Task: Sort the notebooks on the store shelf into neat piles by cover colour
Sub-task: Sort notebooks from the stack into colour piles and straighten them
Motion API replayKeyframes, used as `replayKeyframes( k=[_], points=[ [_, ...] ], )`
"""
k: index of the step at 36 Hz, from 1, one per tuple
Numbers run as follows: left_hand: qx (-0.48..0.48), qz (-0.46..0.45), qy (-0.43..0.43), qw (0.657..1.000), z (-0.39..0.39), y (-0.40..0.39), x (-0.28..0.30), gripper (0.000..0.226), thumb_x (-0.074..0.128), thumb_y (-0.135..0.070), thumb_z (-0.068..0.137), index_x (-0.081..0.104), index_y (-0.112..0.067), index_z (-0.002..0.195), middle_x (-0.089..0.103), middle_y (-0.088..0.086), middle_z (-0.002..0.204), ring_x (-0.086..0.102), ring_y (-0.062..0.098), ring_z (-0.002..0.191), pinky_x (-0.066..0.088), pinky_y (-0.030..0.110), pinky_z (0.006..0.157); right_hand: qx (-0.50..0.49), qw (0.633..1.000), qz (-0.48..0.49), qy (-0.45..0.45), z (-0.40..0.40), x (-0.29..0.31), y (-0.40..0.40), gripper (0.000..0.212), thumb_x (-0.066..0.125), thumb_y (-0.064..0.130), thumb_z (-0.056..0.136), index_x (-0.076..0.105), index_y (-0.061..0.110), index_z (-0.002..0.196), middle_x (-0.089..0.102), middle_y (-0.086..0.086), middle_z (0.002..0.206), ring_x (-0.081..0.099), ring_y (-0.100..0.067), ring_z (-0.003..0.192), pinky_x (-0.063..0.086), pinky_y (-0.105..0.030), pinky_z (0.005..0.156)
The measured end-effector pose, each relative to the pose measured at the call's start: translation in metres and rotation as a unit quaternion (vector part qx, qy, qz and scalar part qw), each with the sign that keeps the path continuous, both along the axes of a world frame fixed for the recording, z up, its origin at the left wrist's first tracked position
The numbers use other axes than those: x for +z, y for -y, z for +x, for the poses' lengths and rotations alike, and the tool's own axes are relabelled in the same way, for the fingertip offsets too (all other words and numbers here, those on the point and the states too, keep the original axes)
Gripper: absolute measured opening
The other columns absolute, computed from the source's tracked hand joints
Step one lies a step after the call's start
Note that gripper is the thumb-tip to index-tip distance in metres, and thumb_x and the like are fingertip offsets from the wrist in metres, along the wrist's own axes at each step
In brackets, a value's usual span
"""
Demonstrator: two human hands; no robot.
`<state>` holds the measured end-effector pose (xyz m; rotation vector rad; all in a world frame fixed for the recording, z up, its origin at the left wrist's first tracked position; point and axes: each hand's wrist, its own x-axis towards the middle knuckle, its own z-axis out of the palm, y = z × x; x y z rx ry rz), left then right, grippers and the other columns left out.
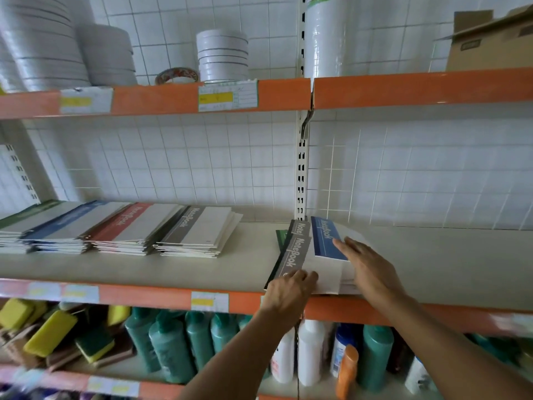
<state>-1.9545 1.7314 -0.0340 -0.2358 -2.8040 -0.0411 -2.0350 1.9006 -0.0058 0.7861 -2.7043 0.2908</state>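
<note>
- Middle shelf, orange-edged: carries all the notebooks. Four sorted piles lie at its left in a row, green pile, blue pile, red pile and grey pile, each overlapping its neighbour.
- Unsorted heap, mid-shelf by the upright and well apart from the piles: grey, green and blue covers skewed across one another.
- Right hand: fingers straight and spread, pressed flat on the heap, tips touching the blue notebook.
- Left hand: fingers curled over the heap's front corner, gripping the top grey notebook.
- Step in hand, as we judge it: freeing one notebook from the heap. We would hold the heap down with the flat hand, slide a single cover out by its edge, and lay it square on the matching pile so spines align.
- Writing: "NoteBook" reads on the grey, red and blue spine bands.
- Shelf-edge label, white and yellow: handwriting too blurred for us to read.
</note>
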Motion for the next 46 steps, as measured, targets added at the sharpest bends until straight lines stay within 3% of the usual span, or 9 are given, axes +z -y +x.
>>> replayKeyframes(
  k=[7,13,22,27,30,33,37,41,46],
  points=[
    [-0.033,0.017,-0.114,0.993,0.006,0.022,0.004,0.026,0.064,-0.01,0.071,0.07,-0.014,0.096,0.067,0.002,0.084,0.067,0.024,0.071,0.05,0.028,0.041,0.014,1.0,-0.013,0.0,0.005,0.001,0.009,0.076,0.04,-0.006,0.094,0.008,0.03,0.152,0.016,0.003,0.159,0.022,-0.012,0.144,0.032,-0.023,0.109],
    [0.029,-0.005,-0.171,0.985,0.018,0.071,0.019,0.045,0.035,-0.013,0.074,0.076,-0.013,0.092,0.074,0.006,0.098,0.072,0.025,0.087,0.059,0.032,0.062,0.032,0.999,-0.027,-0.024,0.006,0.0,0.038,0.078,0.048,-0.01,0.089,0.019,0.029,0.151,0.026,0.0,0.156,0.031,-0.017,0.141,0.037,-0.026,0.106],
    [0.122,-0.033,-0.206,0.97,0.043,0.184,0.045,0.045,0.035,-0.013,0.07,0.077,-0.013,0.087,0.075,0.004,0.089,0.073,0.021,0.078,0.056,0.027,0.052,0.039,0.997,-0.04,-0.044,0.008,0.016,0.109,0.074,0.041,-0.012,0.089,0.024,0.025,0.15,0.029,-0.003,0.155,0.031,-0.019,0.141,0.034,-0.028,0.109],
    [0.15,-0.049,-0.187,0.97,0.04,0.226,0.051,0.037,0.086,-0.003,0.049,0.076,-0.016,0.081,0.074,0.0,0.08,0.072,0.017,0.069,0.05,0.025,0.04,0.034,0.998,-0.033,-0.05,0.011,0.02,0.147,0.073,0.041,-0.009,0.092,0.019,0.028,0.151,0.025,0.0,0.157,0.027,-0.015,0.143,0.03,-0.025,0.11],
    [0.186,-0.041,-0.152,0.97,0.033,0.244,0.044,0.042,0.09,-0.005,0.043,0.074,-0.019,0.079,0.072,-0.003,0.076,0.07,0.017,0.062,0.046,0.025,0.035,0.028,0.998,-0.046,-0.042,0.011,0.015,0.165,0.07,0.037,-0.01,0.092,0.021,0.026,0.151,0.027,-0.001,0.156,0.029,-0.017,0.142,0.031,-0.026,0.109],
    [0.155,-0.004,-0.073,0.985,0.023,0.253,0.036,0.034,0.059,-0.002,0.083,0.063,-0.016,0.114,0.066,0.002,0.109,0.066,0.025,0.098,0.055,0.037,0.063,0.021,0.998,-0.044,-0.037,0.013,0.014,0.181,0.071,0.04,-0.014,0.088,0.03,0.022,0.149,0.035,-0.005,0.152,0.038,-0.02,0.138,0.039,-0.029,0.103],
    [0.117,0.001,-0.007,0.993,0.004,0.262,0.024,0.035,0.04,-0.017,0.098,0.043,-0.019,0.133,0.05,0.001,0.132,0.046,0.024,0.125,0.046,0.039,0.09,0.016,0.996,-0.066,-0.06,0.009,0.004,0.194,0.086,0.066,-0.03,0.05,0.063,0.013,0.125,0.067,-0.017,0.116,0.069,-0.032,0.097,0.057,-0.037,0.068],
    [0.1,0.017,0.056,0.993,-0.007,0.265,0.018,0.049,0.043,-0.053,0.094,0.042,-0.021,0.131,0.044,0.0,0.137,0.035,0.021,0.133,0.037,0.037,0.1,0.013,0.998,-0.051,-0.046,0.009,0.005,0.201,0.072,0.043,-0.017,0.084,0.037,0.02,0.146,0.041,-0.008,0.148,0.042,-0.023,0.135,0.036,-0.031,0.106],
    [0.118,0.046,0.029,0.992,-0.002,0.266,0.026,0.056,0.033,-0.059,0.095,0.043,-0.022,0.137,0.042,0.001,0.144,0.033,0.021,0.136,0.028,0.035,0.108,0.011,0.999,-0.042,-0.028,0.019,0.018,0.209,0.072,0.035,-0.011,0.09,0.021,0.024,0.152,0.024,-0.001,0.157,0.028,-0.013,0.142,0.028,-0.022,0.108]
  ],
)
